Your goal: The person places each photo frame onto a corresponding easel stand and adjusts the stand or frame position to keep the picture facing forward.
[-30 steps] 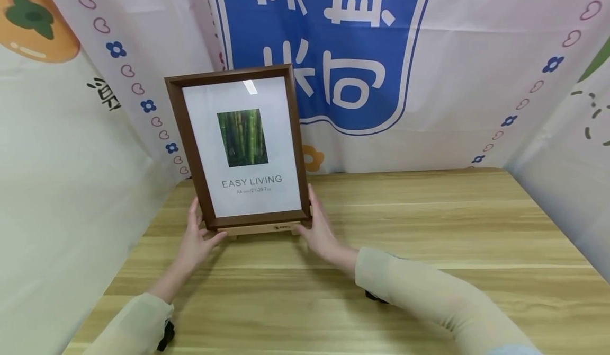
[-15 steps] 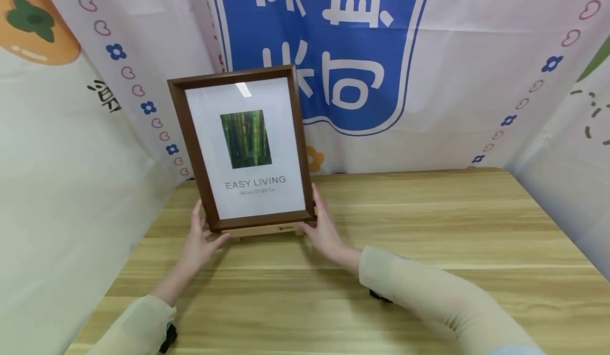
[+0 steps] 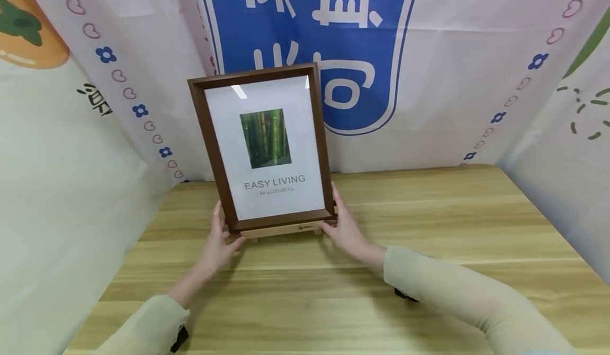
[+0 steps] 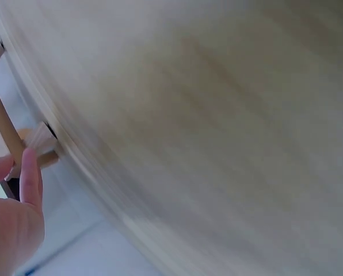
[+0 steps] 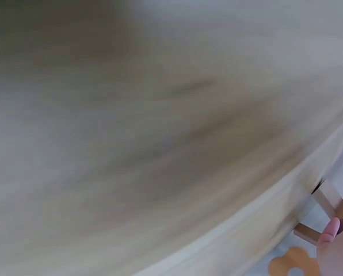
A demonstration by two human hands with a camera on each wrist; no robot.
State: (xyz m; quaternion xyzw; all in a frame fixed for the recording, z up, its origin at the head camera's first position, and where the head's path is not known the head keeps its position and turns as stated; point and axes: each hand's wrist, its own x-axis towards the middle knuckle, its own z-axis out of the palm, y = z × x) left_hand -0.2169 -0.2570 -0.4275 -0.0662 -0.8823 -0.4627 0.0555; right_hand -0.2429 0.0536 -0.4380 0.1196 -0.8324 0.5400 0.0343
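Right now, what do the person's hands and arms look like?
The left hand and right hand are bare, without gloves. The left sleeve and right sleeve are long and pale cream-green; the right one has creases. A small black thing peeks out below each.

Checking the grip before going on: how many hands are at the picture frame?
2: left hand at the left end of the wooden stand, right hand at its right end.

the frame [image 3: 265,148] looks glossy in front, the stand [image 3: 281,231] wooden, the backdrop [image 3: 438,100] cloth.
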